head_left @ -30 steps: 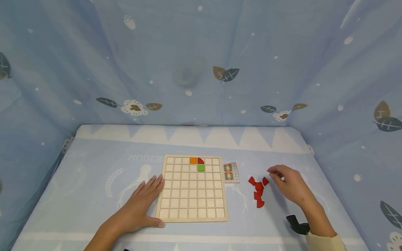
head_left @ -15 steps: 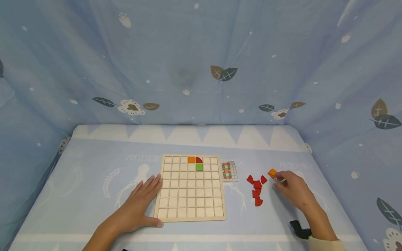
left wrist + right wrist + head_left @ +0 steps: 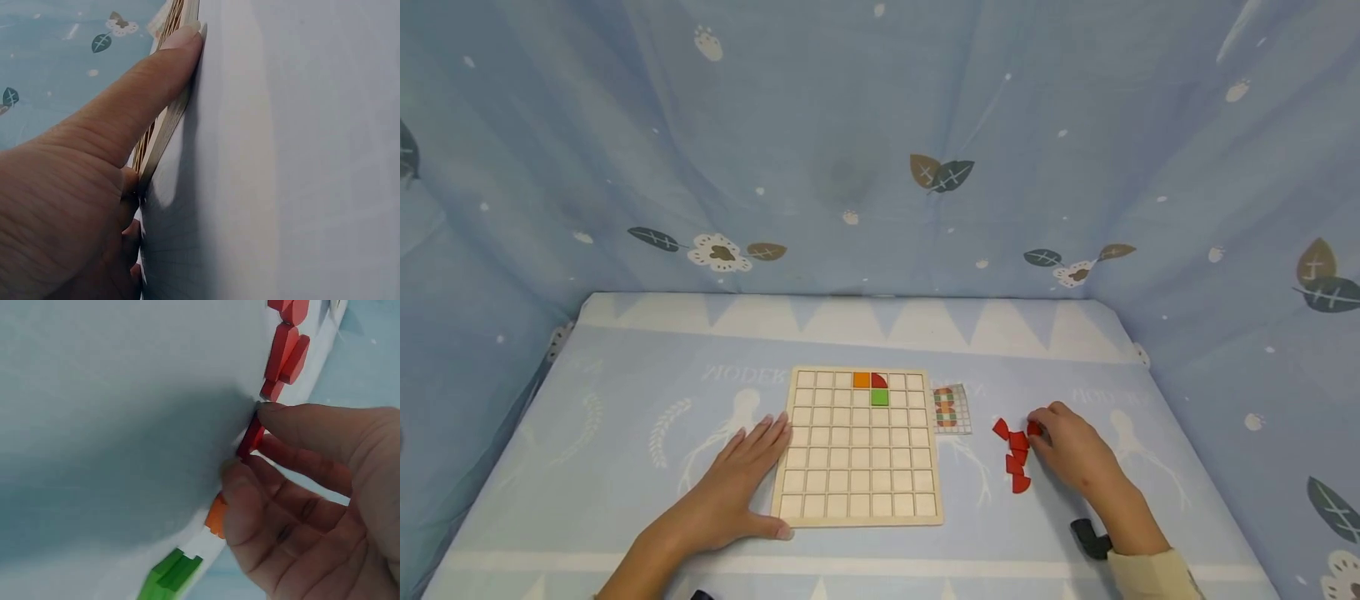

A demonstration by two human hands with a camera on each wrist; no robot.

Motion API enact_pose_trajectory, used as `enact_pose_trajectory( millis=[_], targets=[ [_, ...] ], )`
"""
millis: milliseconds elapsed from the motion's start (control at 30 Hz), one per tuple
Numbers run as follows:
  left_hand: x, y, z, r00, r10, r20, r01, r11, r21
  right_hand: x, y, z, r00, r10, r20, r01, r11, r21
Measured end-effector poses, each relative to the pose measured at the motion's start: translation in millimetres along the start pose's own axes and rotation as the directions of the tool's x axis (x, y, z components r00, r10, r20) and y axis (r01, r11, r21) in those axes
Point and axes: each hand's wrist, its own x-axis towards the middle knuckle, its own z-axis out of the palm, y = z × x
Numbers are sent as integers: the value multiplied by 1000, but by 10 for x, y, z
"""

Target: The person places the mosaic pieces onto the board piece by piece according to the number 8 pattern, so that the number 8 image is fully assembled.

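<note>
My left hand (image 3: 733,492) lies along the left side of a wooden grid board (image 3: 859,458), fingers extended against its edge and thumb by the near corner; the left wrist view shows the thumb (image 3: 144,94) on the board's rim. An orange square tile (image 3: 861,380), a red quarter-circle tile (image 3: 877,382) and a green square tile (image 3: 880,397) sit in its cells. At the right, my right hand (image 3: 1075,446) pinches a loose red tile (image 3: 252,435) between thumb and finger, low over the table. Several other red tiles (image 3: 1018,442) lie just left of it.
A small pattern card (image 3: 962,410) touches the board's right side. Orange tiles (image 3: 216,515) and green tiles (image 3: 169,575) lie beyond the right hand, hidden by it in the head view. A black object (image 3: 1090,540) is near the right wrist. Blue cloth (image 3: 850,125) hangs behind the table.
My right hand first drew back a little, showing an orange tile, then moved left onto the rightmost red tile and pinched it. The left hand has kept its place on the board.
</note>
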Motion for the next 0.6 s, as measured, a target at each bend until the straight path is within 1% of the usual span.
enact_pose_trajectory(
  millis=[133,267,600],
  targets=[
    [1,2,1,1000,-3,-2,3,1000,3,42,-13,-35,999,14,45,-14,1000,-8],
    [0,3,-9,1000,1,-1,-1,1000,6,79,-54,-76,996,45,72,-44,999,-7],
    [-8,-1,-22,1000,-5,10,5,1000,1,103,-125,-108,989,141,38,-140,990,-33]
  ],
)
